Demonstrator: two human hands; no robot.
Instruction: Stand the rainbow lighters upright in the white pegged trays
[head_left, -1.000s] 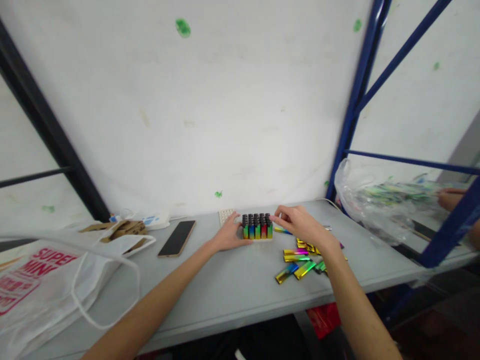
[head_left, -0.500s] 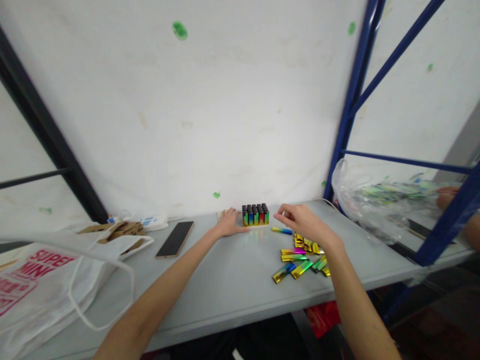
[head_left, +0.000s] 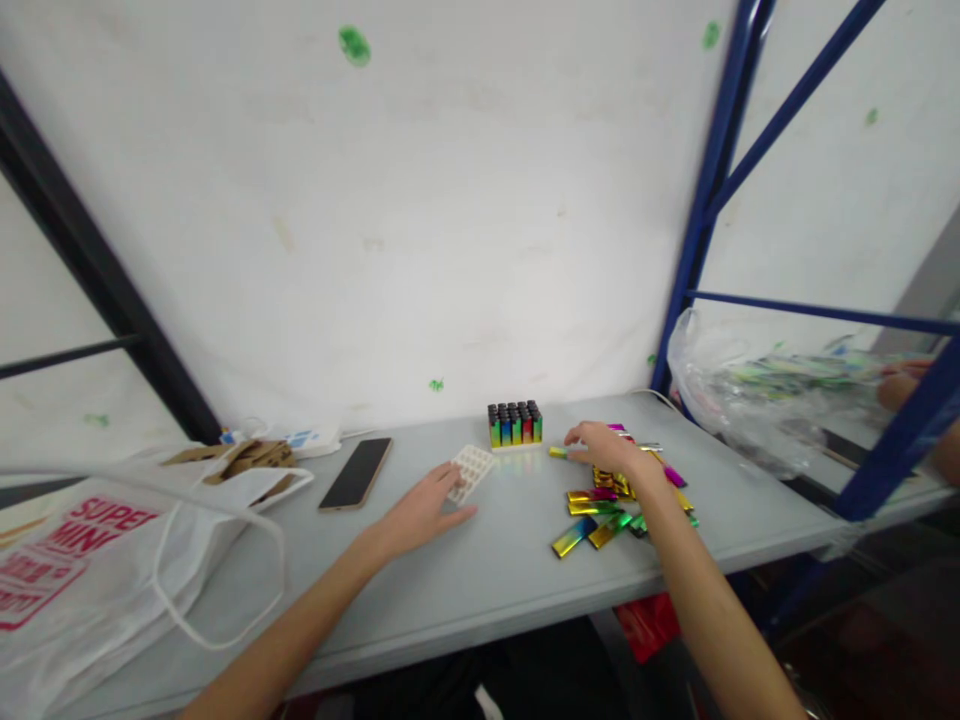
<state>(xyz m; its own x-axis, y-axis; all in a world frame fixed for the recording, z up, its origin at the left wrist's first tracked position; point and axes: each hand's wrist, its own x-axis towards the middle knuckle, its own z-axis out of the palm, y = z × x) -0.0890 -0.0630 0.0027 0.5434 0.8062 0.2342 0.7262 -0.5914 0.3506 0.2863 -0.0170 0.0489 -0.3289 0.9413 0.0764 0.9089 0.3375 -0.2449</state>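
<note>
Had left fingers [head_left: 444, 475] on the edge of the tray [head_left: 475, 466] and right fingers [head_left: 580, 433] over the lighter [head_left: 557, 452] poking past their tips, with both grips unclear, seemingly mid-pickup and needing a firm pinch next.

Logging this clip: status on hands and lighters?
Left hand at white tray. Right hand at loose lighters. Standing lighters grouped near wall. Phone left of tray, apart.
</note>
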